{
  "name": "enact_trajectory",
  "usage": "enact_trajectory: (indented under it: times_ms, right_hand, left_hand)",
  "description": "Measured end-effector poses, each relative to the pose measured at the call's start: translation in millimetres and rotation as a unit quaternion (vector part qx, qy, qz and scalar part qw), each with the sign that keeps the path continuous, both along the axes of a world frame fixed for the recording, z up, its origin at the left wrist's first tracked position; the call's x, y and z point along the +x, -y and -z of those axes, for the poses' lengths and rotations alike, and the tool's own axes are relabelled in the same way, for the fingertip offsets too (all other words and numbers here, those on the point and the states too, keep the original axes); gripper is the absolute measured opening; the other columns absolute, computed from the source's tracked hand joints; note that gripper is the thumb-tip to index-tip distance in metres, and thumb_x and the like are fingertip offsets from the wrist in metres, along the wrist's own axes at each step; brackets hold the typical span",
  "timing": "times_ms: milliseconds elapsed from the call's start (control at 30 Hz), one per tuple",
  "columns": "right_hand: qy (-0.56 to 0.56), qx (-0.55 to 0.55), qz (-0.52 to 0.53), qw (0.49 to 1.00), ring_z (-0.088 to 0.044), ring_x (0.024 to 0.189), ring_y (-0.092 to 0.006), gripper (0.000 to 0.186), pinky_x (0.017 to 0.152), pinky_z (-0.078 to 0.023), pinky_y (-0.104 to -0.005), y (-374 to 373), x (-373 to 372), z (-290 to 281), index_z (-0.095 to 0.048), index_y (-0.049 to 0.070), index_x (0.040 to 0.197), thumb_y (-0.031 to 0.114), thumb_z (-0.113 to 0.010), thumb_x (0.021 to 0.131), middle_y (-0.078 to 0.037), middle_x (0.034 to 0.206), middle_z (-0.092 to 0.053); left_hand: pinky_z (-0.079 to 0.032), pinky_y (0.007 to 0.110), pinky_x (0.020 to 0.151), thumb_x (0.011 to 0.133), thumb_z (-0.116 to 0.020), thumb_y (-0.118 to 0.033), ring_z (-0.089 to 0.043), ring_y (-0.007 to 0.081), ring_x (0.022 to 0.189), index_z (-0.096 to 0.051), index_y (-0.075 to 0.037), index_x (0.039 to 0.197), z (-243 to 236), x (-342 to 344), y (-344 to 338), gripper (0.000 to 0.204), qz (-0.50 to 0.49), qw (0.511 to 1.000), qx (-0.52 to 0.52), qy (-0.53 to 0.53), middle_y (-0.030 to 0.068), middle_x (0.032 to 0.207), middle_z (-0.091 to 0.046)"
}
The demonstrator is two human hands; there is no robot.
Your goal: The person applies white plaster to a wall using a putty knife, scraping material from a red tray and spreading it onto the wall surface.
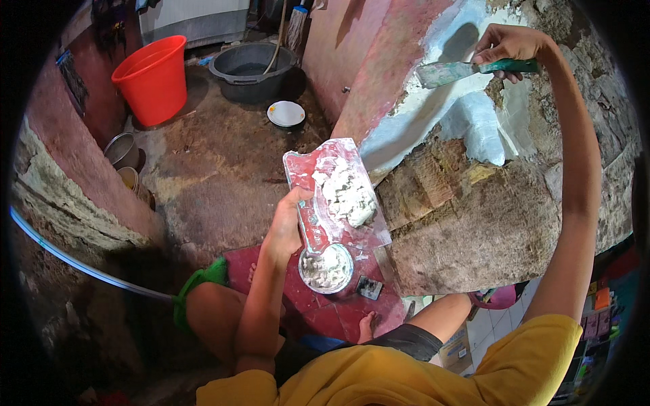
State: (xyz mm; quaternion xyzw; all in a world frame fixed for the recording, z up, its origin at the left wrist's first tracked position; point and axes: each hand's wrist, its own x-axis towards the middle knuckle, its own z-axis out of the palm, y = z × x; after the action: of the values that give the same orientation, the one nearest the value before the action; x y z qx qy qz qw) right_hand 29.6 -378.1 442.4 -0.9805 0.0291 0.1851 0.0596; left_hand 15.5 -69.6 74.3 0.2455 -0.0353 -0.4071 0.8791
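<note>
My left hand grips the edge of a red, plaster-smeared board, its fingers partly hidden beneath it. On the board rests a lump of white plaster paste. Up at the right, my right hand is closed round the green handle of a putty knife. The blade points left, in front of the wall, where a white and pale blue plastered patch spreads over the rough surface. Whether the blade touches the wall I cannot tell. Below the board stands a round tub of white paste.
A small dark square object lies on the red tiles beside the tub. Further off are a red bucket, a grey basin and a white plate. A pale hose curves along the left, by a rough low wall.
</note>
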Motion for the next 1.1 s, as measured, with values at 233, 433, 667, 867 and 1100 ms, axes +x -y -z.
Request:
enact_trajectory:
  times_ms: [233, 433, 667, 867, 1100]
  right_hand:
    - [-0.025, -0.005, 0.007, 1.0, -0.056, 0.037, -0.014, 0.033, 0.033, -0.049, -0.0246, -16, -21, 1, -0.066, -0.004, 0.091, 0.029, -0.064, 0.086, -0.009, 0.052, -0.059]
    - [-0.023, 0.002, 0.017, 1.0, -0.057, 0.041, -0.0137, 0.037, 0.036, -0.047, -0.0252, -6, -6, 24, -0.064, -0.003, 0.095, 0.033, -0.063, 0.085, -0.006, 0.055, -0.055]
    - [-0.004, -0.002, 0.025, 1.0, -0.055, 0.037, -0.0141, 0.036, 0.032, -0.047, -0.0256, -4, -24, -3, -0.066, -0.004, 0.092, 0.031, -0.064, 0.085, -0.007, 0.051, -0.056]
    - [0.012, -0.03, 0.028, 0.999, -0.057, 0.04, -0.0141, 0.035, 0.034, -0.05, -0.0268, -30, -26, 14, -0.064, -0.005, 0.094, 0.028, -0.064, 0.086, -0.01, 0.054, -0.059]
    - [-0.002, -0.038, 0.021, 0.999, -0.059, 0.041, -0.0161, 0.03, 0.036, -0.048, -0.0265, -30, -14, 21, -0.061, -0.006, 0.094, 0.023, -0.057, 0.088, -0.009, 0.055, -0.057]
  left_hand:
    - [-0.047, 0.043, 0.09, 0.08, -0.047, -0.022, -0.061, 0.0284, 0.098, -0.048, 0.002, 0.122, 5, 0, 7, 0.049, 0.026, 0.999, -0.034, -0.025, 0.016, 0.113, -0.06]
    - [-0.047, 0.042, 0.09, 0.08, -0.047, -0.021, -0.061, 0.0278, 0.097, -0.048, 0.002, 0.122, 1, 0, 3, 0.048, 0.019, 0.999, -0.022, -0.017, 0.0162, 0.112, -0.06]
    - [-0.048, 0.042, 0.089, 0.081, -0.047, -0.021, -0.061, 0.0278, 0.096, -0.048, 0.003, 0.121, 2, 0, 6, 0.047, 0.017, 0.999, -0.031, -0.019, 0.0163, 0.113, -0.06]
    - [-0.048, 0.042, 0.089, 0.08, -0.046, -0.021, -0.061, 0.0282, 0.097, -0.048, 0.003, 0.122, -2, 0, -1, 0.048, 0.028, 0.999, -0.036, -0.026, 0.0161, 0.113, -0.06]
    - [-0.047, 0.042, 0.091, 0.08, -0.046, -0.021, -0.06, 0.0287, 0.1, -0.046, 0.003, 0.123, 4, 1, 4, 0.049, 0.026, 0.999, -0.034, -0.013, 0.0161, 0.115, -0.058]
